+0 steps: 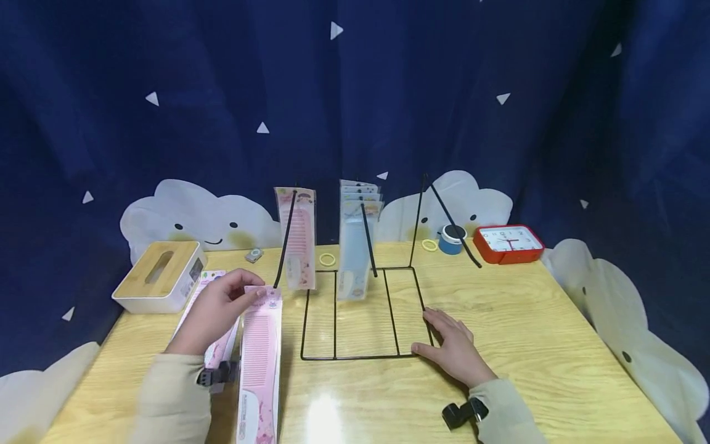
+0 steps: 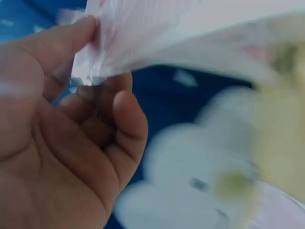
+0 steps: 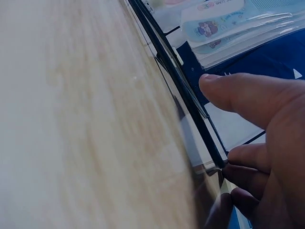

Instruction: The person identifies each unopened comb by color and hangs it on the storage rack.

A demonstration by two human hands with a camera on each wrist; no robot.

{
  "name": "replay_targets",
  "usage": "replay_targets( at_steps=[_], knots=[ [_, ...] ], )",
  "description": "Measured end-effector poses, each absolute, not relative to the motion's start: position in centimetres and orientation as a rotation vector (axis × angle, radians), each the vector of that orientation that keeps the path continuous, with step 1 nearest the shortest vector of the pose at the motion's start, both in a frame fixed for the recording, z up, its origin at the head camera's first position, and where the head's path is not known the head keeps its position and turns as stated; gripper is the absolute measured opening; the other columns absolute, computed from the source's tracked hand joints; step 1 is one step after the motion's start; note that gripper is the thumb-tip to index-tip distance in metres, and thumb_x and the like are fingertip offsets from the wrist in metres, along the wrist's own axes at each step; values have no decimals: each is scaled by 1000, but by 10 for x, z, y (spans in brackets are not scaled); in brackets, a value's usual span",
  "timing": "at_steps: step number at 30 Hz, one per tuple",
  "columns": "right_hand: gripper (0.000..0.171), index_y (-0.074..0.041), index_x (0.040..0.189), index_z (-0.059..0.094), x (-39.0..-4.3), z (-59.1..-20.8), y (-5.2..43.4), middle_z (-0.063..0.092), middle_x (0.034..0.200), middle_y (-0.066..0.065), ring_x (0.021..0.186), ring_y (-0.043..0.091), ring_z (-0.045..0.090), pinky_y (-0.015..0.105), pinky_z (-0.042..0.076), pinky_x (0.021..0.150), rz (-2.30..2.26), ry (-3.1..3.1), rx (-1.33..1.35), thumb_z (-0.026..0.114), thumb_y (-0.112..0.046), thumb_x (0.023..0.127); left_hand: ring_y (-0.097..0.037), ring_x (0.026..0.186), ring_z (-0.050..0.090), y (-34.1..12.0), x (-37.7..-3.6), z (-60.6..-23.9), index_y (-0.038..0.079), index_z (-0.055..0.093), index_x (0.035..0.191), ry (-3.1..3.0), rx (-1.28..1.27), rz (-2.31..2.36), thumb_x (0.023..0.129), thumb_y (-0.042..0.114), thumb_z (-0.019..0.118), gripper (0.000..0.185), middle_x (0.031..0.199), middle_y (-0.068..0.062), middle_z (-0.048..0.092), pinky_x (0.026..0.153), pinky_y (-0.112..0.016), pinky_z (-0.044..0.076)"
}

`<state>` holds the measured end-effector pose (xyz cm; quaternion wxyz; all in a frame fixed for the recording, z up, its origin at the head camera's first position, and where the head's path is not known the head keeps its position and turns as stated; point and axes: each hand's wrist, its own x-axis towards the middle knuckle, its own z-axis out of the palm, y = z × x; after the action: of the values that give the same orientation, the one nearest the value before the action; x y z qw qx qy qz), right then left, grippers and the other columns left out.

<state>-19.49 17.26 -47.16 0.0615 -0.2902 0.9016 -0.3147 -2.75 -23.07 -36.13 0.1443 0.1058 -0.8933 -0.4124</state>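
Print on the pink comb packet (image 1: 257,370) and on the blue comb packets (image 1: 354,259) hanging mid-rack is too small to read, while the red clock (image 1: 510,240) at far right shows numerals on its white face. Clear sleeves hold the combs; the slotted white box (image 1: 150,303) at far left hides its contents. At near left, the left hand (image 1: 216,308) pinches that pink packet's top beside a hook tip; the right hand (image 1: 452,348), thumb and fingers spread, touches the wire rack's (image 1: 366,357) right side.
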Motion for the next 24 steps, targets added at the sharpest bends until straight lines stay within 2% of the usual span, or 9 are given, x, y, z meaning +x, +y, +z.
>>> replay_targets(
  at_steps=[2, 5, 10, 16, 24],
  knots=[
    [81, 0, 147, 48, -195, -472, 172, 45, 152, 20, 143, 40, 35, 63, 11, 114, -953, 2721, -893, 77, -45, 85, -17, 74, 55, -217, -9, -339, 13, 70, 100, -2494, 185, -1178, 94, 13, 72, 7, 91, -2, 67, 62, -27, 47],
    [80, -1, 147, 48, -196, -472, 172, 45, 152, 19, 143, 40, 34, 63, 11, 114, -952, 2723, -900, 76, -45, 85, -12, 73, 58, -196, 12, -310, 14, 69, 93, -2364, -22, -1203, 87, 2, 76, 15, 88, 1, 68, 61, -24, 48],
    [79, -1, 147, 48, -195, -472, 174, 44, 153, 19, 144, 39, 34, 62, 11, 114, -952, 2721, -865, 76, -43, 86, -12, 79, 61, -174, 24, -284, 9, 68, 89, -2194, -289, -1346, 81, -16, 73, 26, 85, 1, 67, 65, -24, 49],
    [75, 0, 146, 49, -194, -472, 175, 44, 153, 20, 144, 40, 33, 63, 10, 113, -979, 2708, -870, 74, -40, 88, -11, 73, 62, -166, 15, -276, 4, 68, 89, -2164, -138, -1280, 82, -10, 76, 17, 88, 7, 68, 64, -21, 51],
    [73, 0, 145, 50, -194, -473, 176, 46, 152, 19, 144, 40, 33, 64, 9, 112, -1001, 2704, -870, 74, -39, 88, -12, 68, 60, -167, 0, -282, 5, 69, 91, -2155, -55, -1326, 86, -6, 73, 13, 85, 2, 68, 61, -22, 50]
  ],
)
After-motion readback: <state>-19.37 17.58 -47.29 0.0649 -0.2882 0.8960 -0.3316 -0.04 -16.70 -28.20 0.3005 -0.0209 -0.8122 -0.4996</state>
